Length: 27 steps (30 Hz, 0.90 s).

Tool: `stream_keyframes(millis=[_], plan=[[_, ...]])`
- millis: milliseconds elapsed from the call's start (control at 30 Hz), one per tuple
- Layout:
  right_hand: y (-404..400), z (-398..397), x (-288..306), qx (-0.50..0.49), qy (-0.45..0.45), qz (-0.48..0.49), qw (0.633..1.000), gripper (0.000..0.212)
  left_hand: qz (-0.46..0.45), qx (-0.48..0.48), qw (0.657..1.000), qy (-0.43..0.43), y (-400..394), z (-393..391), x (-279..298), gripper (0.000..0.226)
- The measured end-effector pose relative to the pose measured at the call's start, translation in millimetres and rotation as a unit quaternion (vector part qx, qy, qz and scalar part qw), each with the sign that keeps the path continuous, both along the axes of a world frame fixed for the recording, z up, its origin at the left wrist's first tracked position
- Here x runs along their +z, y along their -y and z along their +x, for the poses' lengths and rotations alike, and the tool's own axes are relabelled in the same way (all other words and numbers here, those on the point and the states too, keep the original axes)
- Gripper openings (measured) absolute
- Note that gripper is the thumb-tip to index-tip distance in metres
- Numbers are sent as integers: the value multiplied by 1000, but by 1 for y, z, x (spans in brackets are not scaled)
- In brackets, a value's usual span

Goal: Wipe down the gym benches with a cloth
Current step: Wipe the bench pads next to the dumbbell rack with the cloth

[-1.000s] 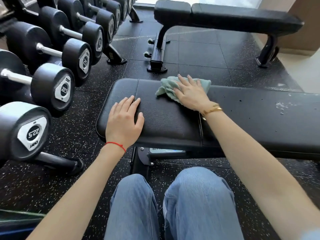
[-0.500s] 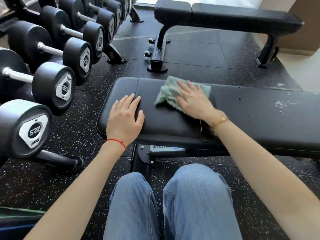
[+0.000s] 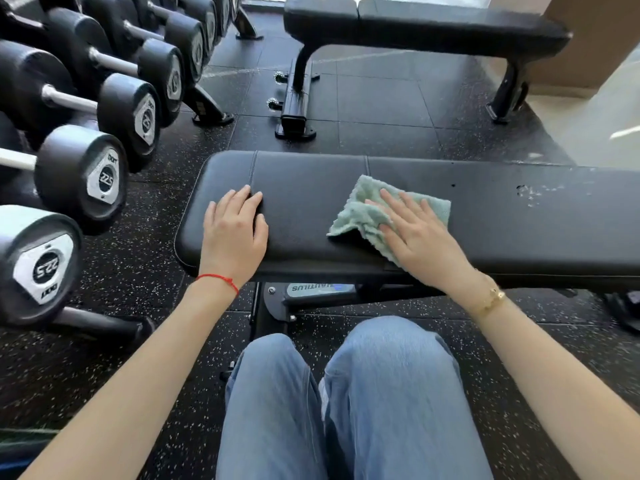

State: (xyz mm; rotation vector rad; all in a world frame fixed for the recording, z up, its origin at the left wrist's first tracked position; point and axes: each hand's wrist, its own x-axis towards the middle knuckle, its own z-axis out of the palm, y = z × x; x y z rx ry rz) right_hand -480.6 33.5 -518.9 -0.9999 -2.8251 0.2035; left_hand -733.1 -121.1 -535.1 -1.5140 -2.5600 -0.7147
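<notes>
Kneeling in blue jeans [image 3: 346, 403], a person lays the left hand [image 3: 232, 233] flat, holding nothing, on the near bench [image 3: 512, 216]. The right hand [image 3: 417, 233] presses flat fingers on the green cloth [image 3: 360, 211] there. Dumbbells [image 3: 83, 174] sit left. Another bench [image 3: 433, 26] stands far.

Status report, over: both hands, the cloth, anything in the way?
Left hand flat on near bench, holds nothing. Right hand presses green cloth flat on the pad. White specks lie further right. Nothing blocks the pad.
</notes>
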Motion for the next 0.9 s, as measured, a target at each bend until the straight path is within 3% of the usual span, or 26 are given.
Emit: stream_keyframes(millis=[133, 233, 400, 533, 667, 767, 900], plan=[[-48, -30, 6, -94, 48, -21, 994, 50, 15, -15, 1000, 4, -9, 26, 5, 39], [-37, -31, 5, -60, 52, -37, 996, 51, -12, -33, 999, 11, -30, 50, 6, 44], [20, 34, 1, 33, 16, -18, 999, 55, -37, -16, 999, -9, -50, 76, -2, 48], [-25, 41, 1, -51, 19, -18, 998, 52, -29, -11, 999, -33, -48, 75, -7, 48], [-91, -16, 10, -120, 59, -27, 991, 51, -23, -3, 999, -44, -51, 77, -7, 47], [-73, -45, 7, -44, 60, -26, 997, 52, -15, 9, 999, -42, -51, 78, -6, 45], [-28, 10, 2, 79, 26, -16, 996, 52, -24, 9, 999, -27, -51, 77, -4, 45]])
